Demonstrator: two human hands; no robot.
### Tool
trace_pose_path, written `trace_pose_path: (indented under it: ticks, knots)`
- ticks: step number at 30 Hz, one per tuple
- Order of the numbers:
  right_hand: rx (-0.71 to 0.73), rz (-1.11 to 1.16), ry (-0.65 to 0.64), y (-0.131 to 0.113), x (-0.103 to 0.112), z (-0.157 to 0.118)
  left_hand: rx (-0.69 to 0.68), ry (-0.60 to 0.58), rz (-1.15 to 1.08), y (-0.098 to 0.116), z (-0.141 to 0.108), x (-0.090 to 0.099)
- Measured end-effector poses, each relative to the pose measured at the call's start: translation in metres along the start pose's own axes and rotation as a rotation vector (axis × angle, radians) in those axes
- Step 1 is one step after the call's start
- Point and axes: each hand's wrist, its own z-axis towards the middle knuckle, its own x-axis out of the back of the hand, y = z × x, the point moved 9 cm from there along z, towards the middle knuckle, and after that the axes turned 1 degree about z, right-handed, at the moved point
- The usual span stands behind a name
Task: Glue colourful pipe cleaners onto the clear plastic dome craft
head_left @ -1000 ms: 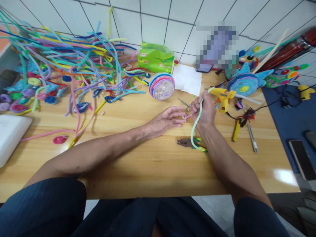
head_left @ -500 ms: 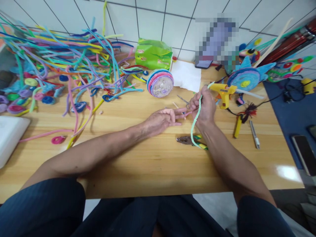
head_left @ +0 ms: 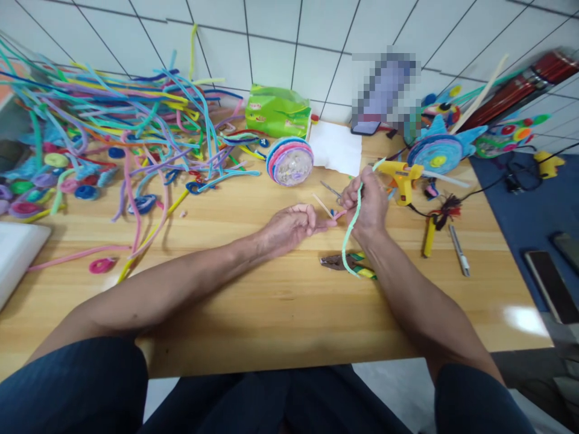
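Note:
My right hand [head_left: 367,204] is closed around a light green pipe cleaner [head_left: 350,228] that runs from above the fist down to the pliers [head_left: 347,264] on the wooden table [head_left: 271,301]. My left hand [head_left: 292,226] has its fingers curled, its fingertips pinching a short pink pipe cleaner end [head_left: 338,214] just left of the right hand. A thin wooden stick [head_left: 321,204] and small scissors [head_left: 332,190] lie right behind the hands.
A big heap of coloured pipe cleaners [head_left: 136,126] covers the table's far left, with coiled discs [head_left: 102,265] nearby. A round ball wrapped in coils [head_left: 289,161], green bag [head_left: 277,111], white paper [head_left: 335,147], yellow glue gun [head_left: 400,178], cutter [head_left: 429,235] and pen [head_left: 459,250] lie around.
My left hand's fingers have curled from flat and open into a pinch on the pink end. The right hand keeps its grip on the green pipe cleaner, barely moved.

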Motion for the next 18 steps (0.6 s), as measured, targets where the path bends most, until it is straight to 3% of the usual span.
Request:
trace_pose_path:
  ticks: [7, 13, 18]
  knots:
    - [0.030, 0.029, 0.132, -0.009, -0.002, -0.007, 0.018, -0.009, 0.040, -0.001, 0.001, -0.001]
    - [0.058, 0.041, 0.131, -0.023, -0.005, -0.010, 0.059, -0.055, 0.093, -0.007, 0.000, -0.004]
    - [0.090, 0.044, 0.161, -0.032, -0.006, -0.014, 0.188, -0.155, 0.141, -0.021, -0.011, -0.019]
